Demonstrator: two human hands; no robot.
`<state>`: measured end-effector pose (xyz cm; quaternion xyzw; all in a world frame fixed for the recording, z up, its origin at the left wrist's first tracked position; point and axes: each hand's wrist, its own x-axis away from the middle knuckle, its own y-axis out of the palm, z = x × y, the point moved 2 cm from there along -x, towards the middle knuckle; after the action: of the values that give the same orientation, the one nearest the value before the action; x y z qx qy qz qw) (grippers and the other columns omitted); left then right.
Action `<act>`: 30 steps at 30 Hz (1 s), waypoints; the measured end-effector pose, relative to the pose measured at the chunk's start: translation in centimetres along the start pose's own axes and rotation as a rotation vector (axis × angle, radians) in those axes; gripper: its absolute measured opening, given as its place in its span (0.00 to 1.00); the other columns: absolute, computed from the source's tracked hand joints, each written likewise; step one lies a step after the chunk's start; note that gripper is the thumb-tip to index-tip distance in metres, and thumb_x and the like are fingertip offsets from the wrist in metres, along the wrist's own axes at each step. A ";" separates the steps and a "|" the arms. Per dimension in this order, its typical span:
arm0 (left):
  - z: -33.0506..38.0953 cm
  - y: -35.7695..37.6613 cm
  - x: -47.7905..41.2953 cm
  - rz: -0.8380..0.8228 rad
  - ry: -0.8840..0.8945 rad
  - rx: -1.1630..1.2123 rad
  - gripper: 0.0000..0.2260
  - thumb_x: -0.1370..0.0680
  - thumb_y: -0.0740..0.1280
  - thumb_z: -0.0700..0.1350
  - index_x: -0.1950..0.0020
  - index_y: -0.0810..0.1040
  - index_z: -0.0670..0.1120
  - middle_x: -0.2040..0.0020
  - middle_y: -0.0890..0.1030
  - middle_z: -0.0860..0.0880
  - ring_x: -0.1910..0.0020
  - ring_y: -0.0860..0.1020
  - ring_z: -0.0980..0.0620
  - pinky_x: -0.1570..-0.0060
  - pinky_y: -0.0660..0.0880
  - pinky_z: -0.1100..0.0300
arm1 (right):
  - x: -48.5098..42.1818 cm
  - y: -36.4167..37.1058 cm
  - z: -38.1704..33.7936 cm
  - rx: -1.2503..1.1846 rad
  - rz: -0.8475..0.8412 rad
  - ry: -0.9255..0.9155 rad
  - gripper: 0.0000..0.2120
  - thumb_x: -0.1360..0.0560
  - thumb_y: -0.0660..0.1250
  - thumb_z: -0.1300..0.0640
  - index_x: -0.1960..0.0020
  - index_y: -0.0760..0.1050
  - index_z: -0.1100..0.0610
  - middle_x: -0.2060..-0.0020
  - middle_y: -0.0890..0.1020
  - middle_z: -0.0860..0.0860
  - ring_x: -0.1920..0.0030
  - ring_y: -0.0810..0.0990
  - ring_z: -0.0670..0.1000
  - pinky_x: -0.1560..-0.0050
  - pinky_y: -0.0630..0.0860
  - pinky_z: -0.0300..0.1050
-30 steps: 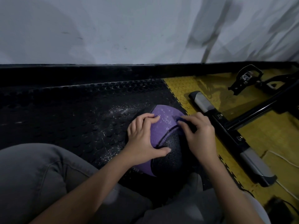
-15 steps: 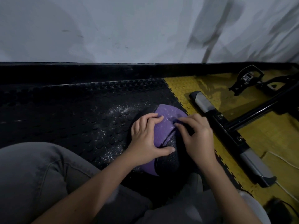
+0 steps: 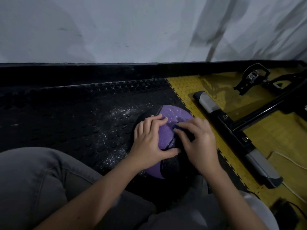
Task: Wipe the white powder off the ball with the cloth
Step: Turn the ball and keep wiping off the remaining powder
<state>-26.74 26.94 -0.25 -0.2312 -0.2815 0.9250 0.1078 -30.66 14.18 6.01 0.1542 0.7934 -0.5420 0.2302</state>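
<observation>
Purple ball, powder-flecked, gripped by left hand; right hand pinches cloth; likely risk: ball rolls under hard strokes.

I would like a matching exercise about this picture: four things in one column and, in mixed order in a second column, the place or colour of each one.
Column A
1. ball
2. cloth
3. left hand
4. white powder

Column B
a. under the fingers of the right hand
b. purple and black
c. scattered on the black mat
d. resting on the left side of the ball

Pairs: 1-b, 2-a, 3-d, 4-c
</observation>
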 end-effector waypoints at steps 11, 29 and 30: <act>-0.1 -0.4 -0.2 -0.036 -0.003 -0.014 0.40 0.38 0.61 0.71 0.32 0.66 0.51 0.38 0.58 0.61 0.37 0.57 0.62 0.36 0.55 0.56 | -1.0 -0.2 1.4 0.007 0.046 0.118 0.07 0.28 0.71 0.60 0.51 0.81 0.61 0.61 0.77 0.51 0.58 0.74 0.53 0.56 0.63 0.35; 0.0 -1.0 0.0 -0.046 0.001 -0.050 0.40 0.39 0.60 0.72 0.33 0.65 0.52 0.38 0.58 0.62 0.38 0.56 0.64 0.37 0.54 0.60 | 0.3 -0.2 1.2 -0.090 0.088 0.076 0.09 0.28 0.70 0.55 0.51 0.82 0.59 0.60 0.75 0.47 0.58 0.72 0.49 0.54 0.66 0.32; 0.0 -1.1 0.0 -0.053 0.008 -0.055 0.40 0.38 0.60 0.72 0.32 0.65 0.52 0.38 0.57 0.62 0.38 0.56 0.64 0.36 0.54 0.60 | 0.1 -0.3 2.0 -0.102 0.123 0.151 0.08 0.28 0.71 0.57 0.51 0.81 0.59 0.60 0.75 0.46 0.57 0.73 0.50 0.53 0.67 0.36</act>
<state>-26.73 27.81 0.37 -0.2302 -0.3125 0.9128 0.1267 -30.50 12.25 5.61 0.2312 0.8241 -0.4724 0.2102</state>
